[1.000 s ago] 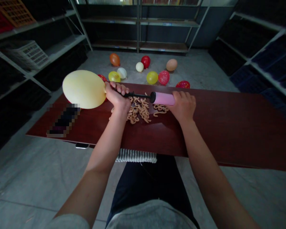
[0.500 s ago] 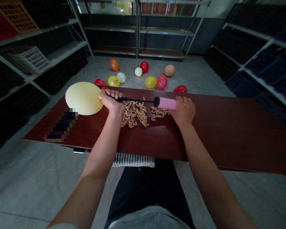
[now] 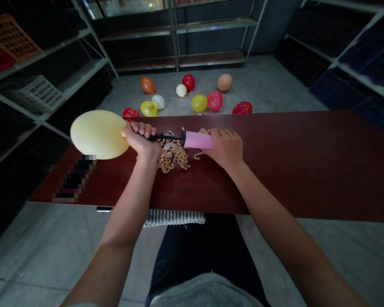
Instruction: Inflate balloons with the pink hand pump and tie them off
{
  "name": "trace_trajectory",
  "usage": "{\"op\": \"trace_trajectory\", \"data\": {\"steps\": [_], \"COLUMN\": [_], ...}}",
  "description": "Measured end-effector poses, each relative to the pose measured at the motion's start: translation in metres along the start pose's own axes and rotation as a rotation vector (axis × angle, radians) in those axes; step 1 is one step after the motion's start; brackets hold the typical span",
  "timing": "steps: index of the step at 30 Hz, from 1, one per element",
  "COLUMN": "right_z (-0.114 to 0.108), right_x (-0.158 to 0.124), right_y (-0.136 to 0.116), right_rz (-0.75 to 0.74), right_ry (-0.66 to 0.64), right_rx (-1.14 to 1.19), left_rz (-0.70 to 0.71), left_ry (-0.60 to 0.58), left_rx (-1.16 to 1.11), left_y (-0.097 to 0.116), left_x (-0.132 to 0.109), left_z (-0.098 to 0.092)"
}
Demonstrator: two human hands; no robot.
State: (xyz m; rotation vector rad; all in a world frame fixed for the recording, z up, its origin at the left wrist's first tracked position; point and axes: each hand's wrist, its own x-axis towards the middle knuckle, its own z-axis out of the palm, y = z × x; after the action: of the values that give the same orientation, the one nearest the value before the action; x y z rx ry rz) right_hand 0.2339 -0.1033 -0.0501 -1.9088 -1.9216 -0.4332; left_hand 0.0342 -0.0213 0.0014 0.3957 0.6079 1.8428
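Arms (image 3: pixel 126 213) stretched fwd, L grip (image 3: pixel 143 140) & R grip (image 3: pixel 226 147) approx. level, both w/ fingers (image 3: pixel 141 128) curled.

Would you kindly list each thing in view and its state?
Pale-yellow oval balloon: inflated.
Pink-and-black cylindrical hand pump: black rod partly out.
Left hand: closed around the pump's black end.
Right hand: closed around the pump's pink end.
Curly tan strands: heaped on the glossy dark-red table.
Multicoloured rounded balloons on the grey floor: inflated.
Pixelated dark rectangle: unclear.

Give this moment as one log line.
left hand: black pump end, pale-yellow balloon; right hand: pink pump barrel; table: tan curly pieces
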Motion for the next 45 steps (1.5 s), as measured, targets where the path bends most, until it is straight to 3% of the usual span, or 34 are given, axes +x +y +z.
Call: {"op": "trace_trajectory", "data": {"steps": [9, 16, 22, 30, 37, 45], "right_z": [-0.001, 0.001, 0.002, 0.007, 0.006, 0.001], "right_x": [-0.004, 0.000, 0.002, 0.004, 0.005, 0.002], "right_y": [-0.016, -0.012, -0.012, 0.006, 0.037, 0.051], "right_rz": [-0.039, -0.061, -0.074, -0.018, 0.090, 0.154], "right_ry": [-0.088, -0.018, 0.028, 0.064, 0.093, 0.190], "right_rx": [0.055, 0.117, 0.071, -0.084, -0.171, -0.135], "left_rz": [-0.080, -0.072, -0.035, -0.011, -0.018, 0.001], "left_ry": [-0.073, -0.072, -0.140, -0.040, 0.029, -0.010], "left_rx": [0.090, 0.084, -0.017, -0.051, -0.079, -0.109], "left_y": [-0.018, -0.005, 0.006, 0.015, 0.022, 0.021], "left_x": [-0.024, -0.026, -0.022, -0.010, 0.002, 0.008], "left_z": [0.010, 0.014, 0.013, 0.009, 0.005, -0.003]}}
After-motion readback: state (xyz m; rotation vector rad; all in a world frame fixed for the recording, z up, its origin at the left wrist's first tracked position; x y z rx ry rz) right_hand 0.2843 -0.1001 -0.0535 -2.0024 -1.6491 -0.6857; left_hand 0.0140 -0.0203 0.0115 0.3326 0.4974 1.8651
